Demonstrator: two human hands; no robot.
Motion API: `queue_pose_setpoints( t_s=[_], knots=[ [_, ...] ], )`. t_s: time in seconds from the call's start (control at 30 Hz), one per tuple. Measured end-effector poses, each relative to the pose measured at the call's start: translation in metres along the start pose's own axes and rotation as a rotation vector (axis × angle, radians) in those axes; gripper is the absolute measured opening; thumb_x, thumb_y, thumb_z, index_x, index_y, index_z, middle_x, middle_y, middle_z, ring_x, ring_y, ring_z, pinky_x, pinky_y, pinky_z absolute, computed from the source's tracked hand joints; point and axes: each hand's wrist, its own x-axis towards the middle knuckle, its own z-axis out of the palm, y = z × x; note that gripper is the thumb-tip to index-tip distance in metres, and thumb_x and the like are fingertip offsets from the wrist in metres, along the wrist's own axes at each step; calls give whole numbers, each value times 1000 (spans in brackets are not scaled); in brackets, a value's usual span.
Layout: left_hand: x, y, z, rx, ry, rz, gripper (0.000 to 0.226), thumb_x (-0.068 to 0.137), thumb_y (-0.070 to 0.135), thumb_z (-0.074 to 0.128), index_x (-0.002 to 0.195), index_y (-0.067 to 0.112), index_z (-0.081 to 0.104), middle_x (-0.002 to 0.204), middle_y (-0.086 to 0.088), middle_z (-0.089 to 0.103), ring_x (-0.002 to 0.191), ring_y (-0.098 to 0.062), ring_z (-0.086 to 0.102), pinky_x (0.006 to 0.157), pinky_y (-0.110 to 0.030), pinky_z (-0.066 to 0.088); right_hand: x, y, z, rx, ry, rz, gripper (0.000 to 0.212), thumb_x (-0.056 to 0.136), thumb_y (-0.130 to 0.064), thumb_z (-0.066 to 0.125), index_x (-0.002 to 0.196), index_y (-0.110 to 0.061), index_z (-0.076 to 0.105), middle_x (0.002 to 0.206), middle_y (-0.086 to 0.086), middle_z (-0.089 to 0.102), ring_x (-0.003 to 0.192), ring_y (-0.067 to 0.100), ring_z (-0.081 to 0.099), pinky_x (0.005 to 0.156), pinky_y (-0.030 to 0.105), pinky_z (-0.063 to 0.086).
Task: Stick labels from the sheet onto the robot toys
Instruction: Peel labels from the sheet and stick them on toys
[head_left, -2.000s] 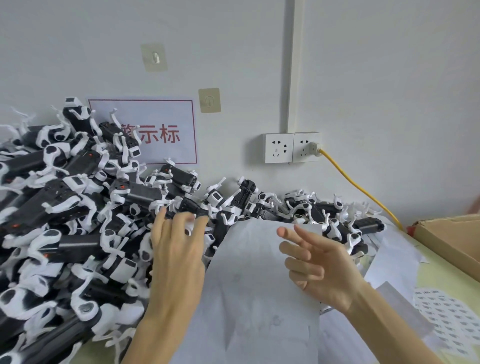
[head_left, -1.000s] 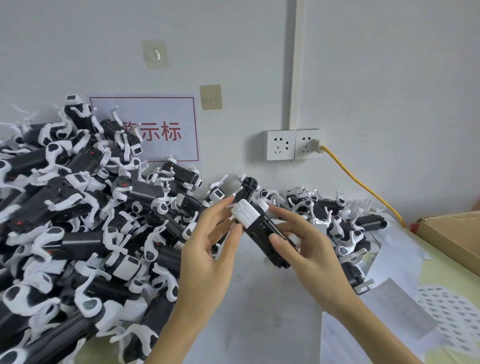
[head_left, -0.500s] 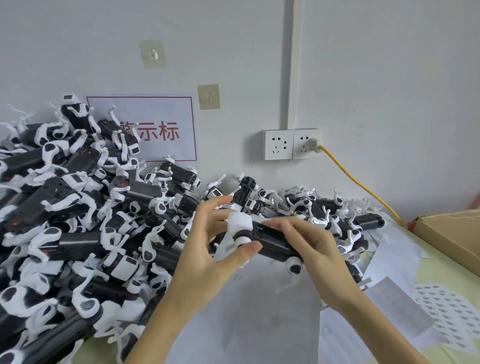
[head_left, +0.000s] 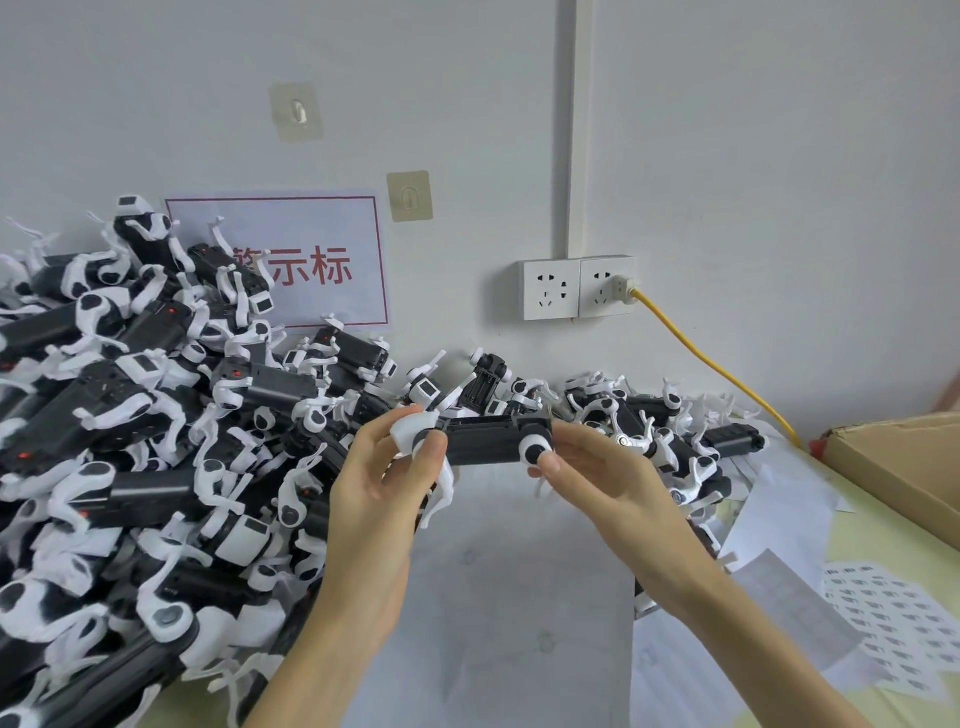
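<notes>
A black-and-white robot toy (head_left: 485, 441) is held level between both hands, above a white paper sheet (head_left: 509, 597). My left hand (head_left: 382, 493) pinches its white left end between thumb and fingers. My right hand (head_left: 605, 480) grips its right end at a round white joint. A large heap of the same robot toys (head_left: 130, 441) fills the left side and runs along the wall behind my hands. A label sheet (head_left: 888, 639) with several small printed labels lies at the right edge of the table.
A cardboard box (head_left: 898, 462) stands at the far right. A yellow cable (head_left: 711, 364) runs from the wall sockets (head_left: 576, 288) down behind the box. Loose white papers (head_left: 784, 499) lie between the toys and the label sheet. A red-lettered sign (head_left: 311, 265) hangs on the wall.
Both hands were empty two seconds ago; they picked one robot toy from the heap, then turned it from tilted to level and spread apart to its two ends.
</notes>
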Motion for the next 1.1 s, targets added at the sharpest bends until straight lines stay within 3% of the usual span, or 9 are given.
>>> queue_pose_setpoints(
  t_s=[0.17,0.27,0.43,0.57,0.67,0.87,0.93,1.0,1.1],
  knots=[
    [-4,-3,4,36,-97,10,56,78,51,78,128,29,67,90,6,67,79,-9,58,65,-18,47,-2,1,2,5,-54,14,52,85,-65,66,130,-39,66,106,-5,75,104,14,71,95,27,54],
    [-5,-5,6,55,-145,-5,55,81,58,73,130,34,66,87,10,67,81,-6,60,71,-12,49,-2,1,4,17,-29,12,43,91,-56,62,125,-32,69,98,1,75,102,21,69,97,37,52],
    [-4,-1,6,53,-165,-5,54,85,58,70,129,26,65,81,6,61,81,-14,56,69,-13,46,-4,-6,4,16,-5,-13,23,93,-56,57,86,-39,72,84,-10,71,87,8,70,76,8,46],
    [-5,-4,8,57,-123,73,55,85,56,69,127,21,67,83,7,66,81,-12,60,65,-11,47,-4,-7,1,-23,-38,-46,25,94,-50,59,94,-29,73,91,0,76,87,8,71,79,11,48],
    [-2,-4,3,39,-159,26,57,81,52,74,133,30,65,104,3,75,96,-10,67,79,-20,53,-1,-4,-7,-47,-63,-75,26,96,-44,60,115,-29,72,95,-6,76,92,3,70,81,11,47],
    [6,6,-23,313,-456,99,72,83,19,86,146,37,56,148,4,62,137,-17,59,111,-34,51,5,2,-24,-134,-238,-198,66,95,-31,73,155,-33,46,156,-19,50,149,1,39,115,14,35],
    [6,5,-23,371,-413,190,71,81,12,86,142,35,59,145,2,63,134,-22,60,107,-35,53,5,4,-22,-115,-216,-199,70,96,-38,72,158,-39,40,163,-23,39,151,-3,32,115,13,33],
    [6,2,-19,401,-369,274,72,81,9,85,143,33,57,145,3,62,134,-23,61,102,-27,54,4,4,-15,-16,-90,-104,72,90,-62,71,155,-50,40,162,-26,38,145,-5,42,110,16,44],
    [5,-3,-15,497,-383,411,73,86,10,82,148,33,51,153,6,56,145,-19,51,113,-22,43,4,0,-6,271,9,239,85,70,-90,64,140,-40,59,138,5,65,102,26,77,77,32,60]
  ],
)
